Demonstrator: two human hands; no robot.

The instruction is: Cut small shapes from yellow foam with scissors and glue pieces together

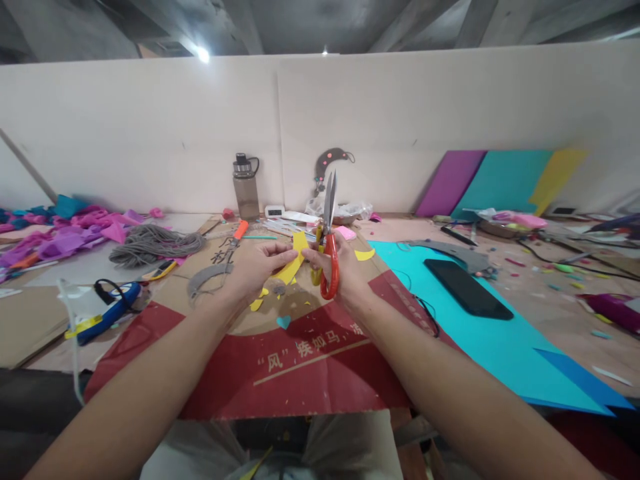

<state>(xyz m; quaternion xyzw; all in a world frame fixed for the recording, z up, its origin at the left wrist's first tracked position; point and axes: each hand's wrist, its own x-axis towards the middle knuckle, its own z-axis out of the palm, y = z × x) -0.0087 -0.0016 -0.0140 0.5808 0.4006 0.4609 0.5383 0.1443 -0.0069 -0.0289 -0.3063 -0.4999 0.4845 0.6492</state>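
My left hand point(257, 265) pinches a curved strip of yellow paper point(291, 268) between thumb and fingers. Red-handled scissors point(329, 257) are in my right hand point(346, 270), blades pointing up and away from me. The right thumb and fingers meet near the strip's right edge. Below both hands lies a red and brown cardboard sheet point(310, 373), scattered with yellow scraps point(257, 305) and a small teal heart point(283, 322). A grey crescent point(203, 283) rests beside my left wrist. Another yellow piece point(365, 255) lies just right of my right hand.
On the right, a black phone point(467, 288) rests on turquoise sheets point(525, 360). A bottle point(246, 190) stands at the back, left of a decorated crescent point(333, 160). Grey cord point(153, 247) and a blue power strip point(113, 310) lie on the left.
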